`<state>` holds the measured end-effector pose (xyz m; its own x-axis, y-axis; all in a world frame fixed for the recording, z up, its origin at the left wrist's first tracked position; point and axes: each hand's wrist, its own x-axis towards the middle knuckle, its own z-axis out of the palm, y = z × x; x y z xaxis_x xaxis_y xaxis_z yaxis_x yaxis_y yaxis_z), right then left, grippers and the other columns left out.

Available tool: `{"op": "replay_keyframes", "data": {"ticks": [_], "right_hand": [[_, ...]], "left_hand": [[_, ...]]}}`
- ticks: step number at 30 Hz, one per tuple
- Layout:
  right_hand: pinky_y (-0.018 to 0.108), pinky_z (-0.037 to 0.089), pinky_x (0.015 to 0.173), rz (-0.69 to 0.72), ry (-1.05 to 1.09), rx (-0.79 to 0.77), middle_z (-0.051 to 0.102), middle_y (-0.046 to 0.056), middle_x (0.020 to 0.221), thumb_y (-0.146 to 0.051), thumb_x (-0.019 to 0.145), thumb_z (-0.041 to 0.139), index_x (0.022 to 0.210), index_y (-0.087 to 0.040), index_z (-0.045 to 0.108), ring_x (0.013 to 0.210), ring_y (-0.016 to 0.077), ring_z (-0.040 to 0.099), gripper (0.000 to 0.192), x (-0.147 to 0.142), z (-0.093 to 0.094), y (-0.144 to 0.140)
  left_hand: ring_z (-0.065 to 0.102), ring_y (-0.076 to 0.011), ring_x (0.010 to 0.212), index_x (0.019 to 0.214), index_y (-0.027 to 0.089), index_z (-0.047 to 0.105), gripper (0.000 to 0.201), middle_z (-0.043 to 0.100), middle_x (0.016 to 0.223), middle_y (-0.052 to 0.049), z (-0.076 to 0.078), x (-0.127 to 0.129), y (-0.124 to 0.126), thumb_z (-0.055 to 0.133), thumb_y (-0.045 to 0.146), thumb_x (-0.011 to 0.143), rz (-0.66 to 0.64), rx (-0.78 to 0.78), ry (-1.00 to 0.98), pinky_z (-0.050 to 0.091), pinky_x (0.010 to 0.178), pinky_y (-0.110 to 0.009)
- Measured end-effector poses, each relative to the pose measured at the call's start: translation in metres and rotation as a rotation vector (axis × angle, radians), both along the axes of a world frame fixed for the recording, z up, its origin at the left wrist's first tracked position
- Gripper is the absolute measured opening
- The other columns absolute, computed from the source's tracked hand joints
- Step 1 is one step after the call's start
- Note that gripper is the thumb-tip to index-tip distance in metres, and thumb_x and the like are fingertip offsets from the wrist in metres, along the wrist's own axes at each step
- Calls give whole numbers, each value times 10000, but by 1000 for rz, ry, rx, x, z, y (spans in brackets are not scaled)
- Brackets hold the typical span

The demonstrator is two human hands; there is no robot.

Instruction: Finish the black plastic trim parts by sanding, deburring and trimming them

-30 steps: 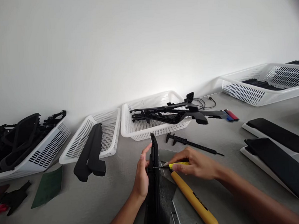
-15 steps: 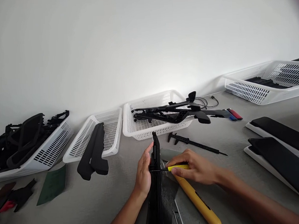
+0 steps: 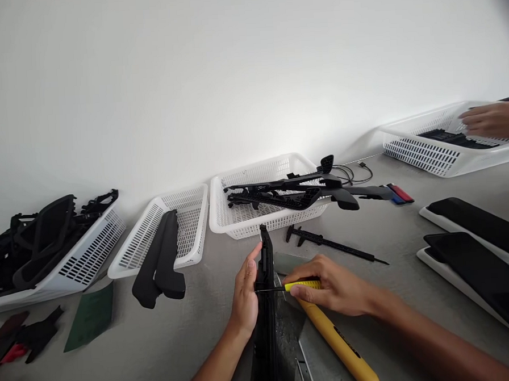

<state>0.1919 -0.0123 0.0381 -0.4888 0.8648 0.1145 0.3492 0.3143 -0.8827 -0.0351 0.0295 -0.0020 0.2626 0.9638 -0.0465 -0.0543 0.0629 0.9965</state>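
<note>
A: How is the long black plastic part [image 3: 265, 309] kept in place?

B: It is stood on its edge on the worktop [image 3: 194, 341], over a grey cutting mat [image 3: 290, 331], and it is clasped from the left side by the left hand [image 3: 245, 298]. The fingers are closed around it, with the forefinger stretched up along the part.

A: And the yellow utility knife [image 3: 330, 337]?

B: It is gripped near the blade end by the right hand [image 3: 328, 286], fingers closed on the handle. The thin blade is laid sideways against the part, just beside the left fingers.

A: What should be watched, so that the trimming is done well?

B: In my judgement, the blade should be drawn in short, light strokes and pointed away from the holding fingers, because they are very near. The part should be pressed firmly down, so it is not tipped.

A: What else is seen around?

B: A black caliper [image 3: 329, 243] is lying behind the hands, and a white basket [image 3: 256, 221] with black parts behind that. Another person's hand [image 3: 492, 119] is seen over a far basket [image 3: 423, 153] on the right.
</note>
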Motion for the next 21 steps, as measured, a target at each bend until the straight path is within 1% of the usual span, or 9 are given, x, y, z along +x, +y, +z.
{"op": "replay_keyframes", "data": {"ticks": [3,5,10,15,18,21], "right_hand": [[259,337,591,-54,-14,14,663,16,747,-562,1091,548,1049,-174,835,615,124,442,484,2,0,1],[258,332,584,-67,-11,17,679,20,756,-566,1090,548,1025,-171,835,609,120,434,493,3,-1,1],[254,333,564,-11,-11,-5,667,17,730,-584,1082,550,1039,-168,834,593,120,438,506,2,-2,0],[257,347,572,-65,-22,48,709,40,779,-631,1086,522,1086,-169,834,611,133,462,558,3,-7,1],[252,353,575,-39,-14,29,693,27,758,-616,1087,533,1072,-173,835,607,127,460,536,2,-6,0],[252,357,586,-10,-9,16,669,13,730,-597,1092,536,1051,-170,836,606,121,457,523,1,-5,0]], "left_hand": [[539,-373,1483,1490,288,676,637,729,1452,-75,0,0,0,576,694,1010,0,16,1,401,1257,-542],[557,-374,1465,1484,290,682,645,744,1427,-76,0,0,0,580,707,1002,5,14,7,428,1240,-539],[559,-380,1467,1487,295,680,634,730,1452,-72,2,0,-1,565,702,1014,7,5,15,448,1228,-535],[525,-380,1500,1481,293,684,632,697,1501,-73,2,0,0,562,702,1015,14,13,9,405,1260,-550],[531,-375,1495,1485,308,679,616,719,1467,-67,2,0,0,566,692,1017,5,8,10,408,1259,-553],[550,-373,1476,1502,298,664,626,745,1420,-73,2,0,0,558,686,1023,-5,6,5,441,1235,-546]]}}
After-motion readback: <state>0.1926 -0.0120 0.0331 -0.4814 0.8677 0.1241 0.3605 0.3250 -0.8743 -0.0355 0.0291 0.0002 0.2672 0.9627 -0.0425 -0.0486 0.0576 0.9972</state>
